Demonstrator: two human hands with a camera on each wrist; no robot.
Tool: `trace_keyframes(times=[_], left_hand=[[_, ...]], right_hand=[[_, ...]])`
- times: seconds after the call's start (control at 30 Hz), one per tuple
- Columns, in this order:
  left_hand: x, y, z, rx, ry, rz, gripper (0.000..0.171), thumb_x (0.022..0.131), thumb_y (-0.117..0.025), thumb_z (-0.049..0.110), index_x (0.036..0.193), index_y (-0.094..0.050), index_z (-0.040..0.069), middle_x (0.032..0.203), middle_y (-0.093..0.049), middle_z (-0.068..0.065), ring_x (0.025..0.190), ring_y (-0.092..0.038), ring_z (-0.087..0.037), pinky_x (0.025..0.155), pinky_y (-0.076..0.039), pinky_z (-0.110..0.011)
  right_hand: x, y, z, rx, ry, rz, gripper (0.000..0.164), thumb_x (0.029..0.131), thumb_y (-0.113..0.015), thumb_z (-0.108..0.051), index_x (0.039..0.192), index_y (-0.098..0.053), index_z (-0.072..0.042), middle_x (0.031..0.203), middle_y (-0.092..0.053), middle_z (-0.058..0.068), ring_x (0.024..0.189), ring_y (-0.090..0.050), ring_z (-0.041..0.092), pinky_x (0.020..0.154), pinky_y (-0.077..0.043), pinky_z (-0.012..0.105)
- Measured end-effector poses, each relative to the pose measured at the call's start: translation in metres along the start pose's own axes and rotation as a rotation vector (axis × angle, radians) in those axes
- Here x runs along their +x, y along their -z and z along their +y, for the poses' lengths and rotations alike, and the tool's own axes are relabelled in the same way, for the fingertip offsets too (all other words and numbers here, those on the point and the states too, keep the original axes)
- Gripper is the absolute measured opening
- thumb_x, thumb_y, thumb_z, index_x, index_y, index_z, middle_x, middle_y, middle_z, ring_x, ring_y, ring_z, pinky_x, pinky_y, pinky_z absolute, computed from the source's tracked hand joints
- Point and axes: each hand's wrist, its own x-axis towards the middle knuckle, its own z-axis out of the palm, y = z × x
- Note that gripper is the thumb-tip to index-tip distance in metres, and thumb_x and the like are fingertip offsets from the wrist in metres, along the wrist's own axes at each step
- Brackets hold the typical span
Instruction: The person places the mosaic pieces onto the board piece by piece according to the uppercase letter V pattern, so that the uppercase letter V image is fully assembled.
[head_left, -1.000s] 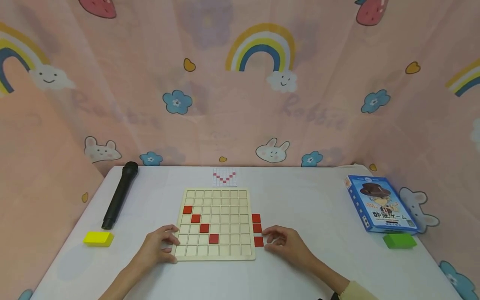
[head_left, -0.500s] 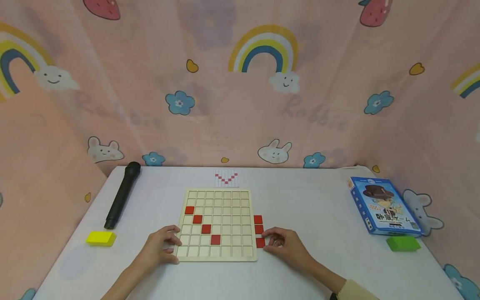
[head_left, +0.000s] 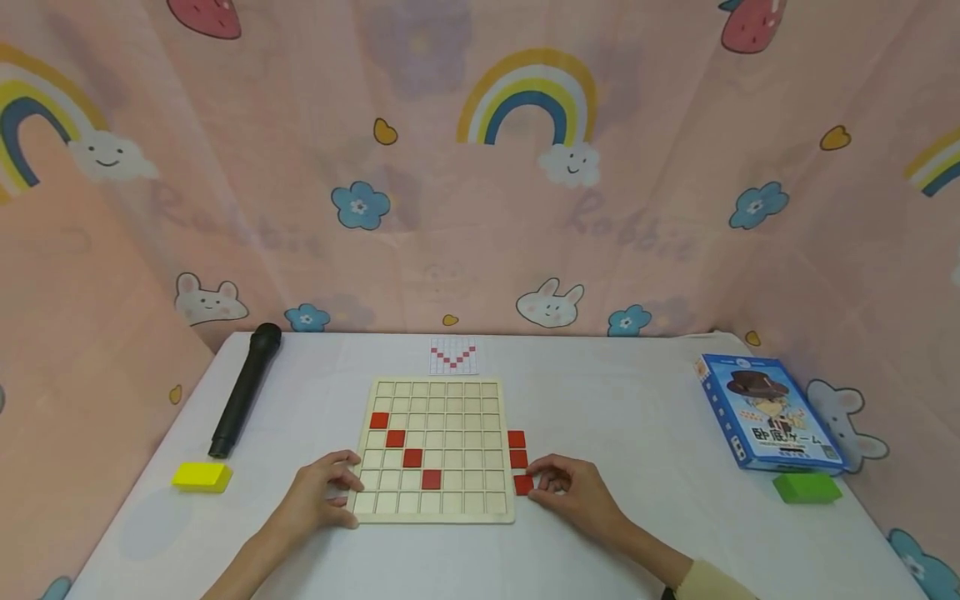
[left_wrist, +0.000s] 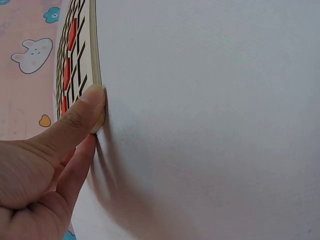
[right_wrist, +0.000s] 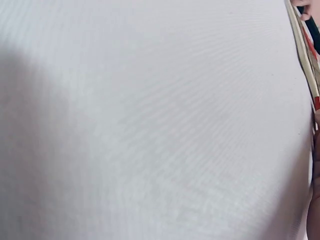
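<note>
A pale grid board (head_left: 461,408) lies mid-table with several red square tiles set in a descending diagonal on its left half. My left hand (head_left: 315,493) grips the board's near left corner; in the left wrist view the thumb (left_wrist: 92,97) lies on its rim. Along the right edge stand three more red tiles in a column. My right hand (head_left: 573,492) pinches the nearest red tile (head_left: 522,485) at its right side, between index finger and thumb. In the right wrist view only a strip of that hand (right_wrist: 315,195) shows at the edge, beside a red tile.
A small card (head_left: 453,357) with a red V pattern lies behind the board. On the left are a black microphone (head_left: 246,390) and a yellow block (head_left: 202,477). A blue game box (head_left: 772,412) and a green block (head_left: 807,487) sit at right. A patterned curtain hangs behind.
The nearest red tile has slid slightly right, away from the board's edge, with my right fingers on it. My left hand stays on the board corner. The head view shifted slightly earlier.
</note>
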Motion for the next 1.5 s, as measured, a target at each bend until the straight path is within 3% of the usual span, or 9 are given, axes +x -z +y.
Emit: trace_keyframes(times=[0.5, 0.87, 1.27, 1.5], left_hand=[[-0.001, 0.001, 0.001, -0.011, -0.002, -0.01, 0.037, 0.048, -0.087, -0.011, 0.078, -0.067, 0.001, 0.119, -0.059, -0.015, 0.094, -0.06, -0.025, 0.07, -0.059, -0.029], [0.0, 0.0, 0.001, 0.012, 0.01, 0.01, 0.039, 0.046, -0.088, -0.011, 0.077, -0.067, 0.002, 0.119, -0.059, -0.015, 0.09, -0.06, -0.022, 0.069, -0.059, -0.028], [-0.001, 0.002, 0.001, -0.016, -0.022, -0.009, 0.039, 0.046, -0.087, -0.012, 0.078, -0.067, 0.0, 0.12, -0.058, -0.018, 0.092, -0.061, -0.025, 0.069, -0.059, -0.027], [-0.002, -0.001, 0.003, 0.006, 0.005, 0.014, 0.038, 0.046, -0.087, -0.013, 0.075, -0.067, 0.002, 0.118, -0.06, -0.014, 0.089, -0.061, -0.022, 0.068, -0.059, -0.028]], right_hand=[[-0.003, 0.009, -0.01, 0.026, -0.151, 0.032, 0.03, 0.077, -0.078, -0.006, 0.105, -0.067, -0.001, 0.098, -0.069, 0.009, 0.082, -0.066, 0.015, 0.075, -0.056, 0.019], [-0.002, 0.01, -0.013, 0.129, -0.223, 0.088, 0.035, 0.077, -0.078, -0.007, 0.109, -0.066, 0.0, 0.104, -0.068, 0.012, 0.089, -0.067, 0.018, 0.082, -0.055, 0.021], [0.005, 0.008, -0.02, 0.242, -0.187, 0.125, 0.036, 0.078, -0.077, -0.003, 0.11, -0.064, 0.006, 0.109, -0.066, 0.02, 0.095, -0.067, 0.025, 0.082, -0.055, 0.021], [0.01, -0.001, -0.021, 0.259, -0.181, 0.122, 0.037, 0.077, -0.078, -0.003, 0.11, -0.064, 0.006, 0.108, -0.067, 0.019, 0.096, -0.067, 0.026, 0.082, -0.055, 0.02]])
